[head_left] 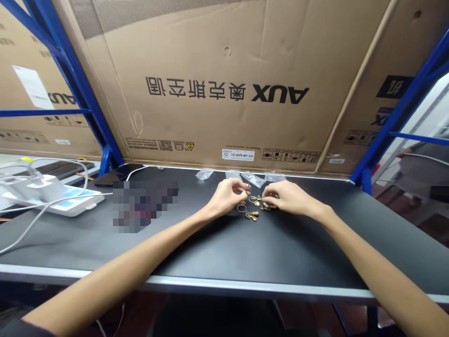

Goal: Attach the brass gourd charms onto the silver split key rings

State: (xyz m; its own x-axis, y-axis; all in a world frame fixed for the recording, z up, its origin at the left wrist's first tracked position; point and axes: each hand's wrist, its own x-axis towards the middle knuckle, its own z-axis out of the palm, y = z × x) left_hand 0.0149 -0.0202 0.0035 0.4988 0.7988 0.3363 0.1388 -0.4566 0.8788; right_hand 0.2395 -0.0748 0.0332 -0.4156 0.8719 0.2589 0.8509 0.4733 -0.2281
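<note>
On the black tabletop (287, 248) lie several small brass key charms on split rings. One brass charm (251, 215) sits nearest me, with a bare metal ring (241, 208) just to its left. My left hand (228, 196) hovers beside that ring, fingers curled together, and I see nothing held in them. My right hand (282, 196) pinches the end of a brass charm cluster (265, 205) between thumb and fingers. The fingers partly hide the cluster.
Several clear plastic bags (251, 179) lie along the table's back edge against a large AUX cardboard carton (224, 84). Blue shelf uprights (79, 89) stand at both sides. A white device (45, 196) with white cables sits at the left, beside a pixelated blurred patch (143, 206).
</note>
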